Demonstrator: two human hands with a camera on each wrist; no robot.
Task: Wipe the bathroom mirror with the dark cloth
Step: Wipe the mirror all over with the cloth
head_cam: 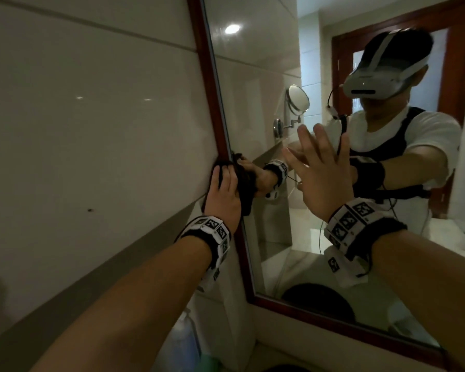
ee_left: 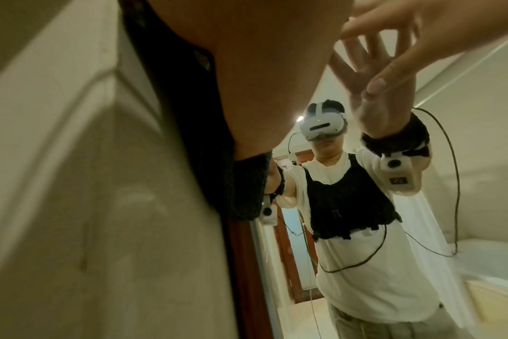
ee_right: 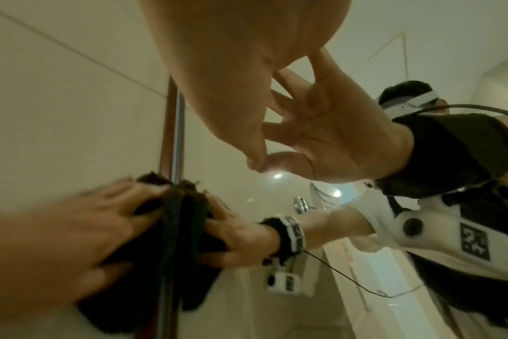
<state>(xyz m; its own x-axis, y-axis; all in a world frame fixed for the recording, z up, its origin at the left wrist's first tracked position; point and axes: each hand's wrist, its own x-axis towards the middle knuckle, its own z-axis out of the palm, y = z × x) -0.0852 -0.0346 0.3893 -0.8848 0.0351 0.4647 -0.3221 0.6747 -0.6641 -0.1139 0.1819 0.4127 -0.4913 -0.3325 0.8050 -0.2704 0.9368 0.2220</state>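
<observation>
The bathroom mirror [head_cam: 253,76] has a red-brown wooden frame [head_cam: 207,76] and hangs on a tiled wall. My left hand [head_cam: 223,194] grips the bunched dark cloth [head_cam: 243,183] and presses it on the frame's left edge, where frame meets glass. Part of the cloth hangs below the hand. In the right wrist view the left hand [ee_right: 73,229] has its fingers spread over the cloth [ee_right: 171,240]. My right hand [head_cam: 320,170] is open, fingers spread, against or just off the glass to the right. The left wrist view shows the cloth [ee_left: 189,114] under my palm.
Glossy beige wall tiles [head_cam: 91,116] run to the left of the frame. The glass reflects a person with a headset, a round swing-arm mirror [head_cam: 298,99] and a wooden door. A pale bottle-like thing [head_cam: 183,339] sits low, below my left forearm.
</observation>
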